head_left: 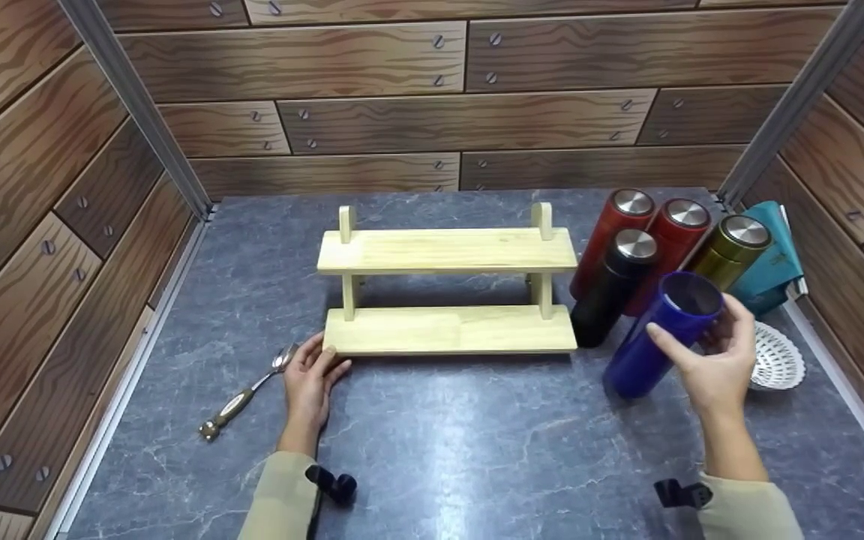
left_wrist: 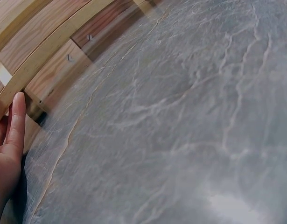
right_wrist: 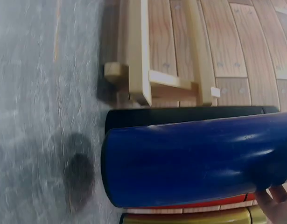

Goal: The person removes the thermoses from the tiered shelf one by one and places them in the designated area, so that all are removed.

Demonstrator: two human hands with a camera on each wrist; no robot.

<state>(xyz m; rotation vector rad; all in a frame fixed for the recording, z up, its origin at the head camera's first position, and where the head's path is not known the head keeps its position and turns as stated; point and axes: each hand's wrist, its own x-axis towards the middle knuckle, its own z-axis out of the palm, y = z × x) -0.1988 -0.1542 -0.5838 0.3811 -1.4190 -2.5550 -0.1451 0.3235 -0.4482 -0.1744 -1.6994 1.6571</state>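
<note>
A two-tier pale wooden shelf point(head_left: 447, 330) stands mid-table. My left hand point(head_left: 310, 382) grips the front left corner of its lower board; in the left wrist view the left fingers point(left_wrist: 17, 126) lie by the board's edge. On the right, my right hand point(head_left: 721, 367) holds a blue flask point(head_left: 646, 349) near its dark round upper end, thumb on the near side and fingers partly hidden behind. The flask tilts slightly. From the right wrist view, the blue flask point(right_wrist: 190, 161) hangs above the table, its shadow apart from its base. A black flask point(head_left: 612, 289) stands right beside it.
Two red flasks point(head_left: 608, 232) and a gold flask point(head_left: 728, 244) stand behind the black one. A teal packet or book point(head_left: 769, 262) leans by the right wall, near a white perforated basket point(head_left: 777, 356). A spoon point(head_left: 241, 401) lies at left.
</note>
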